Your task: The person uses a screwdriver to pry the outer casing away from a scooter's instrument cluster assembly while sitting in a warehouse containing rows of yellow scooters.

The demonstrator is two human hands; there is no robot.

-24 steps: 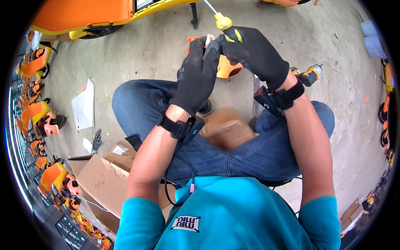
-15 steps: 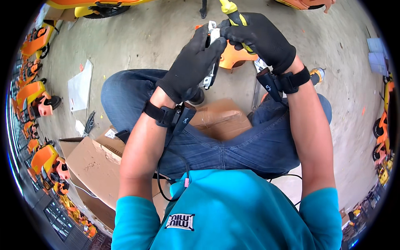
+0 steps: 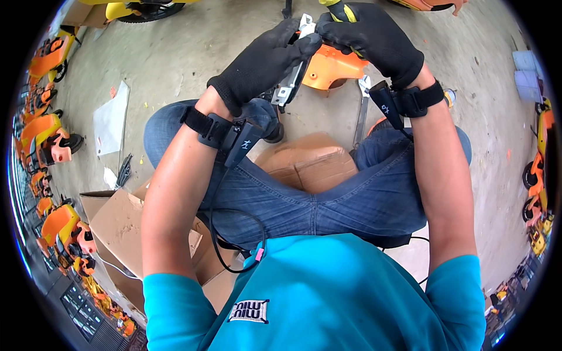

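Note:
My left hand, in a black glove, is closed around a long silver-and-black metal bracket. The bracket slants from its bright upper end down past my palm. Close by on the right, my right hand, also gloved, grips a tool with a yellow-and-black handle. Its fingertips are near the bracket's upper end; whether they touch it I cannot tell. The tool's working end is hidden. Beneath both hands, an orange plastic panel lies on the floor.
A wrench lies beside my right leg. Between my legs sits a closed cardboard box, and opened cartons stand at my left. A white sheet is on the floor farther left. Orange and yellow vehicles line the left side.
My left hand and the bracket have shifted a little left and up. My right hand has moved slightly up and right, still gripping the yellow-and-black tool. More of the orange panel and wrench shows.

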